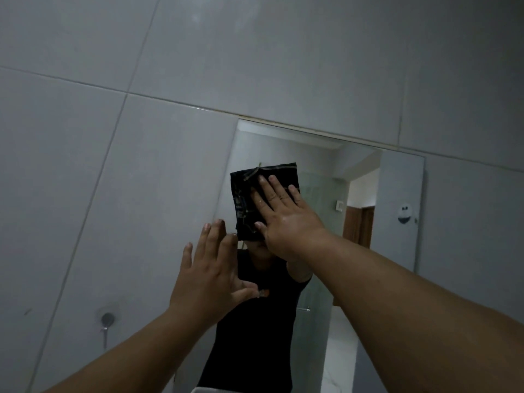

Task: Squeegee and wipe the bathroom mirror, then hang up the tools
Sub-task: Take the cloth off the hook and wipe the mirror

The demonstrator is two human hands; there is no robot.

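A frameless mirror (397,180) hangs on the grey tiled wall, tilted in the head view. My right hand (280,214) presses a folded black cloth (243,194) flat against the upper left part of the glass, fingers spread over it. My left hand (211,270) is open with its fingers apart, palm toward the mirror's left edge, just below the cloth; whether it touches the glass I cannot tell. No squeegee is in view. The mirror reflects a person in a black shirt, partly hidden by the cloth and my hands.
A small metal wall hook or fitting (107,321) sticks out of the tiles at lower left. A round white holder (405,213) is stuck near the mirror's right edge. The reflection shows a glass shower screen and a wooden door.
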